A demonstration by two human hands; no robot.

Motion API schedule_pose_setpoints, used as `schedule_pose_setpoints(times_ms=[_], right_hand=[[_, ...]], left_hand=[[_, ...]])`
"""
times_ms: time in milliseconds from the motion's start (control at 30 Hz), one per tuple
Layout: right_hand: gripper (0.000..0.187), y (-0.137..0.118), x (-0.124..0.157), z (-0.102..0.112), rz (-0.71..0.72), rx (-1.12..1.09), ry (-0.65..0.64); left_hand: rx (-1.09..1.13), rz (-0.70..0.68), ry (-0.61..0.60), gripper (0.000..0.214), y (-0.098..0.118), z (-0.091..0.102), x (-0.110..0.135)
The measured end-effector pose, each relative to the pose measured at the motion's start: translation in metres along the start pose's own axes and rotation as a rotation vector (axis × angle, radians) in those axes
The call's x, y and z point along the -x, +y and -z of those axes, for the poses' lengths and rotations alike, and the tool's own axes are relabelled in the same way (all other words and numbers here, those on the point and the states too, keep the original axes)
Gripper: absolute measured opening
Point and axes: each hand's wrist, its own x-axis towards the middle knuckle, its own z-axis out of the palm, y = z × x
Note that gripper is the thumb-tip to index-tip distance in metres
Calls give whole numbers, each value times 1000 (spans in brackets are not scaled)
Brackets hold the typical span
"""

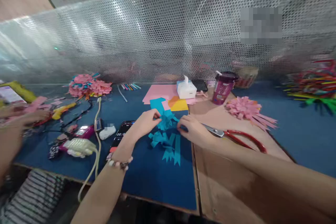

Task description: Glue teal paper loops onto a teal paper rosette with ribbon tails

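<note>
Both hands meet over the blue mat near the middle of the tabletop. The left hand has its fingers pinched together on the left side of a blue paper flower, a bunched tuft of cut turquoise strips. The right hand has its fingers closed on the flower's right side, so the flower is held between the two hands just above the mat. Below it, toward the near edge of the tabletop, loose blue paper strips lie fanned on the mat, touching one another.

Just right of the right hand lie red-handled scissors on a brown board, blades pointing toward the hand. Farther right on that board sits a pink paper flower. Behind the hands, toward the far edge, are sheets of coloured paper, a white tissue box and a purple cup. A phone lies just left of the left hand's wrist, which wears a beaded bracelet. Near the far left corner rests a heap of pink paper flowers. At the left edge another person's hand shows, blurred.
</note>
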Motion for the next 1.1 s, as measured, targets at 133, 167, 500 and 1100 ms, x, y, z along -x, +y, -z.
schedule_pose_setpoints(times_ms=[133, 167, 500, 1100], right_hand=[[7, 12, 14, 20, -61, -11, 39], [6, 15, 17, 24, -88, -28, 45], [22, 17, 8, 43, -339, -363, 61], [23, 5, -61, 31, -329, -304, -292]], left_hand=[[9, -25, -42, 10, 8, -16, 5], [10, -35, -52, 10, 9, -21, 5], [-40, -150, -71, 22, 22, -43, 4], [-371, -144, -1, 20, 36, -40, 17]])
